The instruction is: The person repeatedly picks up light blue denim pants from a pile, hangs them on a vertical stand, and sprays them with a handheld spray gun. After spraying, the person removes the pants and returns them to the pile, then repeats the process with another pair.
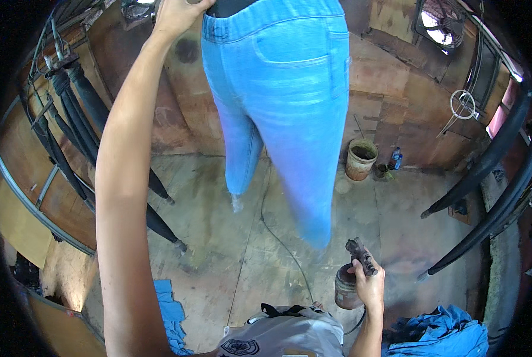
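Observation:
Light blue jeans (290, 89) with an elastic waistband hang filled out like a pair of legs in the middle of the view. My left hand (180, 18) is raised to their waistband at the upper left, fingers curled at its edge and partly cut off by the frame. Low on the right, my right hand (370, 282) grips a dark spray gun (361, 256), its nozzle end pointing up toward the lower leg. A stained, round cup (346, 288) hangs beneath the gun. Clear wrapping shows below the farther leg's hem.
Black leg-shaped forms hang at the left (87, 113) and right (486, 172). By the back wall stand a stained bucket (360, 159) and a blue-labelled bottle (395, 158). A hose (284, 247) crosses the floor. Blue garments lie at lower right (441, 333) and lower left (169, 312).

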A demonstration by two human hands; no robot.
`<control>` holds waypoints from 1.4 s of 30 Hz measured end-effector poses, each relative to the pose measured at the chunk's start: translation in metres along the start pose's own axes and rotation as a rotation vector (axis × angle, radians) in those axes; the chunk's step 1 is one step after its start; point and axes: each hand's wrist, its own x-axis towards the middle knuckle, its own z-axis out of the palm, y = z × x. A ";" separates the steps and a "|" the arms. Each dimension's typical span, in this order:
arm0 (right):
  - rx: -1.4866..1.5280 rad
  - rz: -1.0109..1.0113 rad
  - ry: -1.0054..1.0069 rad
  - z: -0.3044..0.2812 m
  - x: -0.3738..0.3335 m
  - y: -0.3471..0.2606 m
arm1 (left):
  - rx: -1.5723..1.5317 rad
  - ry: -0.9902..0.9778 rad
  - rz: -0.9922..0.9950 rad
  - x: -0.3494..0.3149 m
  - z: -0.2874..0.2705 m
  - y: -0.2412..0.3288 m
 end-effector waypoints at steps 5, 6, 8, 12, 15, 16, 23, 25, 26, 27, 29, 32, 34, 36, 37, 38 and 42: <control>-0.051 -0.043 -0.031 -0.016 0.032 -0.008 | -0.269 -0.072 -0.261 -0.023 0.006 0.100; -0.068 -0.010 -0.031 -0.018 0.040 -0.012 | -0.281 -0.111 -0.325 -0.029 0.005 0.123; 0.013 -0.108 -0.023 -0.026 0.055 -0.027 | -0.076 -0.073 -0.211 -0.034 -0.009 0.154; 0.380 -0.288 0.065 -0.051 0.069 -0.080 | -0.084 -0.233 -0.378 -0.027 -0.035 0.172; 0.438 -0.520 0.221 -0.070 0.067 -0.124 | -0.329 -0.277 -0.285 -0.010 -0.039 0.148; 0.435 -0.584 0.267 -0.074 0.066 -0.135 | -0.360 -0.295 -0.339 -0.004 -0.036 0.137; 0.395 -0.400 0.083 -0.085 0.045 -0.134 | -0.575 -0.569 -0.544 0.014 -0.015 0.062; 0.249 -0.268 -0.002 -0.077 0.047 -0.121 | -0.645 -0.574 -0.652 0.010 -0.008 0.049; 0.143 -0.142 -0.015 -0.073 0.047 -0.116 | -0.702 -0.564 -0.656 0.009 -0.003 0.043; 0.110 -0.158 -0.084 -0.075 0.046 -0.112 | -0.758 -0.553 -0.660 0.007 0.002 0.039; 0.103 -0.179 -0.036 -0.077 0.043 -0.110 | -0.818 -0.632 -0.637 0.007 0.016 0.030; 0.260 -0.281 0.091 -0.090 0.032 -0.121 | -0.924 -0.584 -0.686 0.007 0.036 0.013; 0.430 -0.360 0.168 -0.102 0.023 -0.132 | -0.959 -0.655 -0.703 0.010 0.047 0.003; 0.549 -0.428 0.205 -0.107 0.022 -0.140 | -0.940 -0.636 -0.717 0.011 0.053 -0.005; 0.486 -0.451 0.244 -0.107 0.024 -0.142 | -0.959 -0.685 -0.678 0.012 0.054 -0.010; 0.404 -0.440 0.272 -0.109 0.027 -0.140 | -0.950 -0.655 -0.701 0.012 0.056 -0.010; 0.329 -0.244 0.126 -0.092 0.043 -0.110 | -0.954 -0.675 -0.678 0.011 0.053 -0.010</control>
